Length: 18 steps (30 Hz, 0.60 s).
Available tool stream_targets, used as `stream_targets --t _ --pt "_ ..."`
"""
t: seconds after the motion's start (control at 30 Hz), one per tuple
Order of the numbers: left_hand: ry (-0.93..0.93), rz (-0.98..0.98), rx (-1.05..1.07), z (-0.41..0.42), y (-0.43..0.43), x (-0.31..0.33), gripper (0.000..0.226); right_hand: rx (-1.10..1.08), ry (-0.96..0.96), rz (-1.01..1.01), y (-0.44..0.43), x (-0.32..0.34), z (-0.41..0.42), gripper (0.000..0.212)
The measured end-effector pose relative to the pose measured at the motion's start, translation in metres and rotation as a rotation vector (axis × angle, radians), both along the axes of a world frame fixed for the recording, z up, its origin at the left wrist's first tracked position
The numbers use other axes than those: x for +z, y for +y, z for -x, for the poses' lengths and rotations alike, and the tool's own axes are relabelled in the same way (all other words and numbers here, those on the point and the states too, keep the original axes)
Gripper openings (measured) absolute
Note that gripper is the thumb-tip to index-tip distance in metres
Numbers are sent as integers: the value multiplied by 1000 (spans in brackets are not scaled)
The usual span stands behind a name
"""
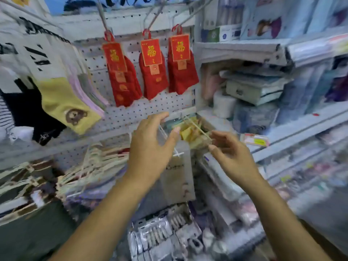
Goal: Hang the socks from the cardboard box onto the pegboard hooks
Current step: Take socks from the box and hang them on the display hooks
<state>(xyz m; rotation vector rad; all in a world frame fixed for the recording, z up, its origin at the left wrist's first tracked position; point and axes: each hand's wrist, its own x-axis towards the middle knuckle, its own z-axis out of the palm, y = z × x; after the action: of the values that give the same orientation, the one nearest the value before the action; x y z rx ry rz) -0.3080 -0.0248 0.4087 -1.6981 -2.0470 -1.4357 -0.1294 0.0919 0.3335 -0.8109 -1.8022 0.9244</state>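
Observation:
A grey pair of socks (177, 172) with a white hanger tab hangs low on the white pegboard (143, 108), between my two hands. My left hand (150, 146) is just left of it, fingers spread and thumb out, gripping nothing. To the right, my right hand (231, 151) has loosely curled fingers, its fingertips at the outer end of a thin metal hook (197, 127). Motion blur hides whether they touch it. Three red pairs of socks (154, 72) with red and gold cards hang on hooks above. The cardboard box is out of view.
Yellow bear socks (66, 106) and other socks hang at the left. Yellowish packets (190, 132) sit behind the hook. Shelves (244, 48) with boxed and bagged goods fill the right. Packaged clips (165, 234) hang below my arms.

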Motion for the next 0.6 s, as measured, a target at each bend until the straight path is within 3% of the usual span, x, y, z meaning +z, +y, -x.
stream_targets --t 0.1,0.33,0.6 --pt "-4 101 -138 -34 -1 -43 38 -145 -149 42 -35 -46 -53 34" --pt "24 433 -409 -109 5 -165 39 -385 -403 356 -102 -146 -175 43" --pt "149 947 -547 -180 29 -287 47 -658 -502 892 -123 -266 -296 41"
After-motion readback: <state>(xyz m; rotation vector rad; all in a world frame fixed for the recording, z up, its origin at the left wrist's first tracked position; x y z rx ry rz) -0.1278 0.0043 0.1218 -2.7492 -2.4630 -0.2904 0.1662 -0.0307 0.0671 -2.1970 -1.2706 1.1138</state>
